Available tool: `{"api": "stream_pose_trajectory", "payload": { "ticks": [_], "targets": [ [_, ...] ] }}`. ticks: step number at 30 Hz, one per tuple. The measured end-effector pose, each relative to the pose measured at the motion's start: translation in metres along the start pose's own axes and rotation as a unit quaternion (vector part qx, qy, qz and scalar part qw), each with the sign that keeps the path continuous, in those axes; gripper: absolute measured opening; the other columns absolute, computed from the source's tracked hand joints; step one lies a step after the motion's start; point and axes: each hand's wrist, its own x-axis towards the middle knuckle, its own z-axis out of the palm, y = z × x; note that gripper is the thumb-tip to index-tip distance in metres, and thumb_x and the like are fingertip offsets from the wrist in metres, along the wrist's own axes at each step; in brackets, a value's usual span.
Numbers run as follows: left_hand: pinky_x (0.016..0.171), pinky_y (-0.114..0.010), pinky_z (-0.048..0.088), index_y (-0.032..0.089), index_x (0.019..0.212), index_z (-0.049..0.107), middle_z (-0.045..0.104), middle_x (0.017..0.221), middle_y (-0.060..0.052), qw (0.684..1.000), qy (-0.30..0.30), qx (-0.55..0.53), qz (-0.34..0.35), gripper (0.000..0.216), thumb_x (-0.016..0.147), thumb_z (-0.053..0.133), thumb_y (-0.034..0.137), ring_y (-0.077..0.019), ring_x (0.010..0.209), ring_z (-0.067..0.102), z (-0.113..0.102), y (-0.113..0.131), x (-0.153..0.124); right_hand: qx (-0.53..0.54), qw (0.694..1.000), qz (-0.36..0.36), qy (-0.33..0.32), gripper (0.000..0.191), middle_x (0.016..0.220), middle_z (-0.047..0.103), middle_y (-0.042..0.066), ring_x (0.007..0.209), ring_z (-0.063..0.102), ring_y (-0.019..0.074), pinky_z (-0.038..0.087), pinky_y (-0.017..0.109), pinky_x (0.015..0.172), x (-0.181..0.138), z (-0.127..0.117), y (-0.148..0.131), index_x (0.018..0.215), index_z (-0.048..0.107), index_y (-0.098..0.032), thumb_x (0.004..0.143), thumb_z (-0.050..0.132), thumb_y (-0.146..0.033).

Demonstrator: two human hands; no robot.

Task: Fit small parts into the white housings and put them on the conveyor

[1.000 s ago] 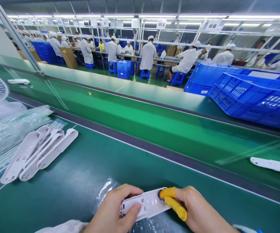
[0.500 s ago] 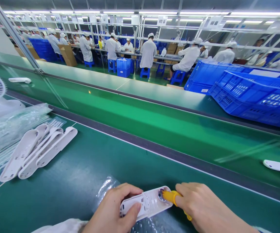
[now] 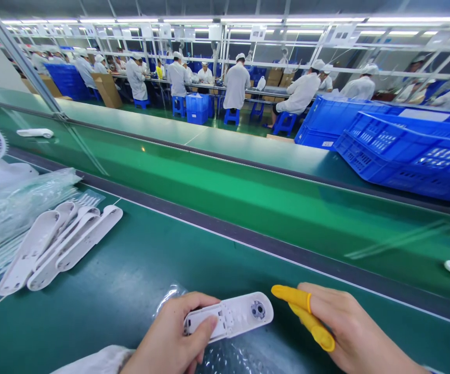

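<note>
The white plastic housing (image 3: 228, 316) sits at the bottom centre of the frame, pinched only at its near end by the left hand (image 3: 174, 337), whose fingers are clamped on it, so I judge it could tip or slide off the slick clear bag (image 3: 225, 358) under it on the green desk (image 3: 139, 275). The right hand (image 3: 349, 327), lower right, hovers just beside it with fingers apart and holding nothing, two of them in yellow finger cots (image 3: 303, 311). The housing is long, round-ended and open side up, showing ribs and a small round grey fitting.
</note>
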Motion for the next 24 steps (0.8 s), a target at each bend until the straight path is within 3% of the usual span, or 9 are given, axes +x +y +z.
{"api": "stream_pose_trajectory", "payload": {
  "ticks": [6, 9, 13, 15, 18, 20, 24],
  "targets": [
    [0.034, -0.018, 0.027, 0.010, 0.101, 0.054, 0.039, 0.039, 0.009, 1.000, 0.022, 0.011, 0.004, 0.054, 0.067, 0.041, 0.050, -0.0075, 0.031, 0.034, -0.004, 0.002, -0.001, 0.045, 0.998, 0.021, 0.026, 0.027, 0.056, 0.050, -0.001, 0.047, 0.046, 0.0132, 0.033, 0.024, 0.043, 0.003, 0.004, 0.000, 0.059, 0.045, -0.022, 0.082, 0.040, -0.008],
    [0.032, -0.018, 0.024, 0.011, 0.097, 0.060, 0.039, 0.036, 0.009, 0.999, 0.028, 0.041, 0.017, 0.048, 0.068, 0.043, 0.045, -0.0077, 0.029, 0.033, -0.005, 0.004, -0.002, 0.105, 0.994, 0.007, 0.043, 0.022, 0.065, 0.057, 0.002, 0.055, 0.052, 0.0140, 0.040, 0.024, 0.047, 0.005, 0.007, 0.000, 0.073, 0.055, -0.021, 0.084, 0.040, -0.009],
    [0.033, -0.017, 0.031, 0.017, 0.089, 0.065, 0.056, 0.049, 0.004, 0.987, 0.067, 0.094, 0.109, 0.031, 0.072, 0.045, 0.034, -0.0091, 0.036, 0.045, -0.003, -0.001, -0.003, 0.167, 0.985, 0.011, 0.037, 0.019, 0.079, 0.059, 0.004, 0.071, 0.056, 0.0156, 0.046, 0.025, 0.058, 0.010, 0.014, -0.002, 0.090, 0.057, -0.022, 0.086, 0.043, -0.009],
    [0.040, -0.017, 0.040, 0.019, 0.085, 0.067, 0.064, 0.063, 0.001, 0.971, 0.108, 0.124, 0.173, 0.026, 0.071, 0.047, 0.029, -0.0121, 0.050, 0.056, -0.002, -0.006, -0.004, 0.171, 0.985, 0.016, 0.017, 0.020, 0.089, 0.058, 0.005, 0.080, 0.056, 0.0174, 0.048, 0.028, 0.066, 0.011, 0.018, -0.003, 0.099, 0.054, -0.024, 0.083, 0.051, -0.012],
    [0.056, -0.021, 0.050, 0.021, 0.085, 0.067, 0.068, 0.072, 0.000, 0.946, 0.151, 0.157, 0.239, 0.022, 0.071, 0.049, 0.022, -0.0153, 0.064, 0.062, 0.000, -0.012, -0.006, 0.169, 0.985, 0.034, -0.021, 0.044, 0.108, 0.052, 0.008, 0.097, 0.052, 0.0205, 0.047, 0.033, 0.081, 0.009, 0.022, -0.004, 0.119, 0.040, -0.026, 0.080, 0.055, -0.013],
    [0.061, -0.022, 0.051, 0.021, 0.087, 0.066, 0.069, 0.075, 0.000, 0.936, 0.165, 0.172, 0.261, 0.023, 0.071, 0.049, 0.019, -0.0149, 0.064, 0.063, 0.001, -0.015, -0.006, 0.174, 0.983, 0.043, -0.045, 0.055, 0.115, 0.048, 0.008, 0.104, 0.049, 0.0212, 0.045, 0.036, 0.087, 0.005, 0.024, -0.004, 0.126, 0.031, -0.028, 0.079, 0.054, -0.013],
    [0.056, -0.021, 0.052, 0.019, 0.086, 0.066, 0.069, 0.071, -0.001, 0.923, 0.169, 0.204, 0.279, 0.024, 0.071, 0.048, 0.018, -0.0142, 0.058, 0.064, 0.002, -0.015, -0.006, 0.206, 0.972, 0.068, -0.090, 0.064, 0.120, 0.042, 0.007, 0.110, 0.045, 0.0206, 0.040, 0.038, 0.093, -0.002, 0.031, -0.008, 0.128, 0.025, -0.032, 0.076, 0.051, -0.008]
  ]
}}
